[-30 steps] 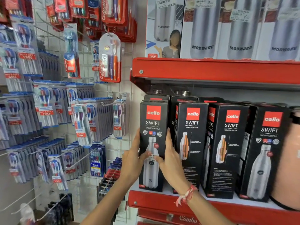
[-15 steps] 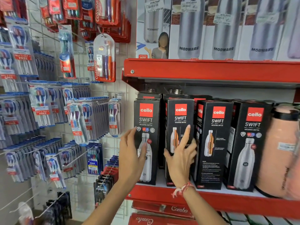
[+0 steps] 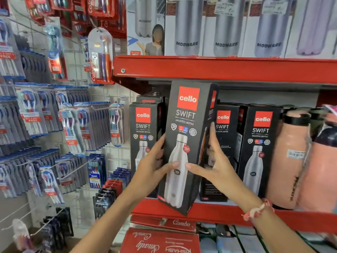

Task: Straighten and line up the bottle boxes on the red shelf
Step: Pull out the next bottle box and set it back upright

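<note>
A black Cello Swift bottle box is being held out in front of the red shelf, tilting slightly, its bottom corner hanging over the shelf's front lip. The left hand is gripping its left edge, thumb lying across the printed bottle, fingers curling behind. The right hand is clasping the right side, fingers stretching up the side panel, thumb pressing on the front. Behind the left fingers another Cello box is standing upright; beyond the right fingers two more boxes are standing beside a peach flask
</note>
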`<action>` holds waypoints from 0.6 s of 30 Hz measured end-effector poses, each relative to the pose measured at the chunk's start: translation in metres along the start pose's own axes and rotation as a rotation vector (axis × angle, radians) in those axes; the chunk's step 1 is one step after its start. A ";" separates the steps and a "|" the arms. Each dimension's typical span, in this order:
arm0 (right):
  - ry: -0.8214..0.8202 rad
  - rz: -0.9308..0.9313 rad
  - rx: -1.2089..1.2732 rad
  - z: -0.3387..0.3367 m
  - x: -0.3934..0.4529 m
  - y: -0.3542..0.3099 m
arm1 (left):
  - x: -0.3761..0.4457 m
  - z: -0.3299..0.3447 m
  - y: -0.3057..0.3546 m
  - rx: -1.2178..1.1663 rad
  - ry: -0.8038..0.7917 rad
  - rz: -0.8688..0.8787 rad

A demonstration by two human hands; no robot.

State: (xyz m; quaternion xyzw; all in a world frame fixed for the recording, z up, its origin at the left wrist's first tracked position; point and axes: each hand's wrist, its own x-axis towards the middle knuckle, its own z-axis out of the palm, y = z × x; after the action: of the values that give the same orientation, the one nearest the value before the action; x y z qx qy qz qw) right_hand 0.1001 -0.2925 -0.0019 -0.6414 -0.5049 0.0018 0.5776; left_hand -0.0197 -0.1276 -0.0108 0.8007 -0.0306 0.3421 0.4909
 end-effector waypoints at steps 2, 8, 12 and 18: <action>-0.095 0.008 0.015 -0.005 0.010 0.007 | 0.003 0.007 -0.007 -0.003 0.071 0.026; -0.029 0.088 -0.153 0.005 0.047 0.027 | 0.030 0.037 -0.036 0.159 0.256 0.064; -0.011 0.136 -0.255 0.011 0.052 0.036 | 0.038 0.048 -0.056 0.153 0.295 -0.025; -0.012 0.163 -0.340 0.017 0.047 0.047 | 0.034 0.053 -0.068 0.202 0.319 -0.089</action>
State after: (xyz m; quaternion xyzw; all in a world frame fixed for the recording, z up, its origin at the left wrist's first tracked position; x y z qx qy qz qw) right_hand 0.1435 -0.2407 -0.0152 -0.7684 -0.4477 -0.0330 0.4561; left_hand 0.0600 -0.1256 -0.0581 0.7819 0.1178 0.4439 0.4214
